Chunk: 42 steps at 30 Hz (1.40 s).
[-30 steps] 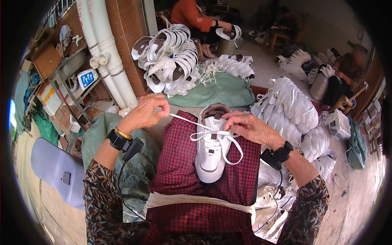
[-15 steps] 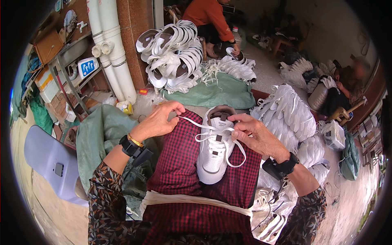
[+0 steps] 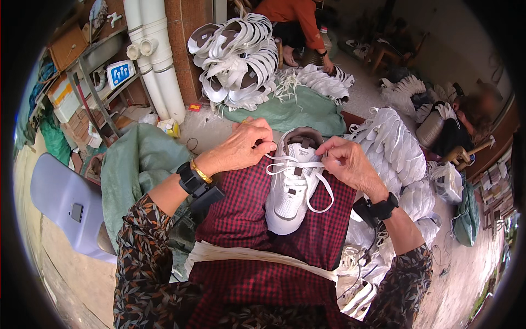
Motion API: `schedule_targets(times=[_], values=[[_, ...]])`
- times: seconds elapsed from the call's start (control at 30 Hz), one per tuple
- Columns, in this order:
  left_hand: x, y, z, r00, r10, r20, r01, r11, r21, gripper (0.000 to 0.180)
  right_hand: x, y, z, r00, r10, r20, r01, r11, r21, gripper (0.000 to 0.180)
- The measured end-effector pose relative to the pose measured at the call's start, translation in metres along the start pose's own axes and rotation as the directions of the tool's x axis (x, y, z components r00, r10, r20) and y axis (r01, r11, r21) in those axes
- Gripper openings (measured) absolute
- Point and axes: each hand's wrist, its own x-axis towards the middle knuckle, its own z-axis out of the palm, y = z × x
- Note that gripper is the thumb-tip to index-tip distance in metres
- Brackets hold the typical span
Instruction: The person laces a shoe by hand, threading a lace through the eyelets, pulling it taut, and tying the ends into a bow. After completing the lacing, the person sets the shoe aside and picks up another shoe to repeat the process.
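Note:
A white sneaker [image 3: 287, 201] with a brown lining rests on my lap, toe toward me, over a red and black checked apron [image 3: 241, 205]. White shoelaces [image 3: 296, 163] cross over its tongue, and one loop hangs down along the shoe's right side. At the left of the shoe opening, my left hand [image 3: 244, 145] pinches a lace between thumb and forefinger. My right hand [image 3: 350, 164] closes its thumb and forefinger on the lace at the right edge of the tongue.
Stacked white shoe uppers [image 3: 392, 148] rise at my right, and another pile [image 3: 238, 60] stands ahead beside white pipes [image 3: 159, 66]. A green sack [image 3: 145, 164] and a pale blue chair [image 3: 68, 205] are at left. Ahead, a person in an orange top [image 3: 293, 19] reaches toward more uppers.
My left hand has come in toward the shoe, shortening the lace stretch it held out to the left. My right hand has shifted slightly rightward with its lace. The person ahead has moved their hand right.

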Motion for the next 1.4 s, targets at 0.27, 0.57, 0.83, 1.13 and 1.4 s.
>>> schedule_targets(times=[0.27, 0.57, 0.83, 1.13, 1.4], values=[[0.005, 0.03, 0.003, 0.981, -0.129, 0.143, 0.082, 0.951, 0.297, 0.027, -0.002, 0.006, 0.0, 1.0, 0.013, 0.02, -0.015, 0.996, 0.089, 0.025], [-0.021, -0.023, -0.021, 0.996, 0.048, -0.072, -0.029, 0.97, 0.24, 0.02, -0.004, 0.004, 0.0, 0.996, 0.083, 0.045, -0.089, 0.984, 0.152, 0.027], [-0.056, -0.042, -0.04, 0.978, -0.202, -0.058, 0.209, 0.903, 0.377, 0.014, -0.007, -0.004, -0.002, 0.999, 0.027, -0.025, -0.024, 0.995, 0.095, 0.011], [-0.027, 0.016, -0.009, 0.992, 0.024, -0.122, 0.001, 0.979, 0.203, 0.013, -0.049, -0.03, 0.017, 0.948, -0.297, 0.115, 0.302, 0.724, -0.62, 0.029], [-0.02, 0.027, 0.011, 0.999, 0.034, -0.02, -0.031, 0.985, 0.17, 0.015, -0.048, -0.017, 0.011, 0.979, -0.198, 0.054, 0.205, 0.921, -0.332, 0.022]])
